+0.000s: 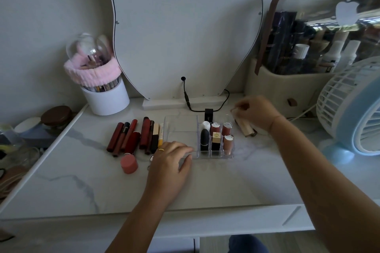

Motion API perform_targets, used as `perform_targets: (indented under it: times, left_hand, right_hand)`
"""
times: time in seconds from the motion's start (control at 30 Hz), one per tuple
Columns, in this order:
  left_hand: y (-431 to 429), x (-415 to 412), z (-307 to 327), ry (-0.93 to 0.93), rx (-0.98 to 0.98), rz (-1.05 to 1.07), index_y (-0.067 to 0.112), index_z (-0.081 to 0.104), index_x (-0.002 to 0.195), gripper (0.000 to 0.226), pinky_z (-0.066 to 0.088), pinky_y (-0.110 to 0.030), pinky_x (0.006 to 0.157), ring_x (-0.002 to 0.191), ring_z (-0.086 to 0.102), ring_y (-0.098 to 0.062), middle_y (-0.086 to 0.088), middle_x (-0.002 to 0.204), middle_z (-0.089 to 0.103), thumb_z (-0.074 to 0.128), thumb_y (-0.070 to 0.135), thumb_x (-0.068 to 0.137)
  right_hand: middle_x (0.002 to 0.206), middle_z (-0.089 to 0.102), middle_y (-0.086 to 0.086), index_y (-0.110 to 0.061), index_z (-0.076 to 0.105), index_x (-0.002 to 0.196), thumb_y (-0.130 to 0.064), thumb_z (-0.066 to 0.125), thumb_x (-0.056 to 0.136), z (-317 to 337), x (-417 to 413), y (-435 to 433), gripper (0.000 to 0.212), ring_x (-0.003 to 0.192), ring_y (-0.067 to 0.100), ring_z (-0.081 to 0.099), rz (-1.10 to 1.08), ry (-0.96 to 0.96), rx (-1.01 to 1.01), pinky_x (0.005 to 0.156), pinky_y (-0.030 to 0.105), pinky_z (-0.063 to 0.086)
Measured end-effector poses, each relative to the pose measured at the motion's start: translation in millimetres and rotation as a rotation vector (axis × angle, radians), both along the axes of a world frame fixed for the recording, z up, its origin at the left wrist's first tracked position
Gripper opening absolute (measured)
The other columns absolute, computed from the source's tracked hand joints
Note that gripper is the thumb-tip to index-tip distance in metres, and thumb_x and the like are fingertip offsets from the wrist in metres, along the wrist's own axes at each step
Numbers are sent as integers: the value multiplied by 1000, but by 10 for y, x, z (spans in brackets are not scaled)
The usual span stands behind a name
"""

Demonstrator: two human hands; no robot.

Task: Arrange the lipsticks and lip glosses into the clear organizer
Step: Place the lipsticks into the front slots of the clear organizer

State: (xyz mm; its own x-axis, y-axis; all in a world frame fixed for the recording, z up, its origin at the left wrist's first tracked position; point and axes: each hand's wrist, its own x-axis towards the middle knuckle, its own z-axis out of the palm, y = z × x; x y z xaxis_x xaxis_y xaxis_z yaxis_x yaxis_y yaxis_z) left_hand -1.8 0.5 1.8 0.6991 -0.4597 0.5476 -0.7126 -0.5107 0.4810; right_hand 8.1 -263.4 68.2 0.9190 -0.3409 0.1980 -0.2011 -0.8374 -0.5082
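The clear organizer (181,125) stands in the middle of the marble table. Its right-hand slots hold several upright lipsticks (216,139), while its wide left compartment looks bare. My left hand (171,160) rests on the organizer's front left corner, fingers spread, holding nothing. My right hand (257,113) is just right of the organizer with its fingers pinched on a pale lipstick tube (235,111). Another beige tube (246,128) lies on the table under that hand. A row of red and dark lip glosses (131,135) lies left of the organizer.
A pink round cap (129,163) sits in front of the glosses. A white brush holder (107,96) stands back left, a mirror (181,26) behind, a cosmetics case (298,80) and a blue fan (353,113) on the right. A black cable (189,102) runs behind the organizer.
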Motion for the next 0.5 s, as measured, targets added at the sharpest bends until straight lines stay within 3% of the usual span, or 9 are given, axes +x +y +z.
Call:
perform_targets:
  times: [0.13, 0.23, 0.37, 0.5]
  left_hand:
    - [-5, 10, -8, 1, -1, -2, 13, 72, 96, 18, 49, -34, 79, 89, 59, -16, 3, 90, 68, 67, 6, 80]
    - [-4, 11, -10, 3, -5, 4, 14, 72, 97, 19, 49, -32, 79, 90, 58, -15, 3, 91, 68, 67, 5, 80]
    - [-9, 7, -3, -11, -10, 4, 12, 73, 95, 19, 50, -34, 77, 88, 59, -16, 2, 89, 68, 69, 3, 78]
    - [-6, 5, -1, -14, -9, -2, 12, 73, 94, 18, 51, -36, 77, 87, 59, -17, 2, 89, 68, 68, 3, 78]
  right_hand:
    - [100, 65, 3, -13, 65, 113, -22, 62, 86, 405, -183, -123, 28, 88, 15, 60, -5, -226, 225, 76, 23, 49]
    - [103, 64, 1, -16, 62, 114, -20, 62, 85, 577, -240, -67, 29, 90, 12, 60, 48, -321, 338, 72, 17, 49]
    - [99, 65, 1, -11, 63, 113, -15, 65, 83, 611, -254, 100, 31, 84, 6, 60, 123, -370, 453, 78, 15, 51]
    - [93, 65, -1, -9, 63, 113, -13, 65, 83, 552, -237, 173, 30, 84, 8, 60, 132, -361, 505, 85, 22, 51]
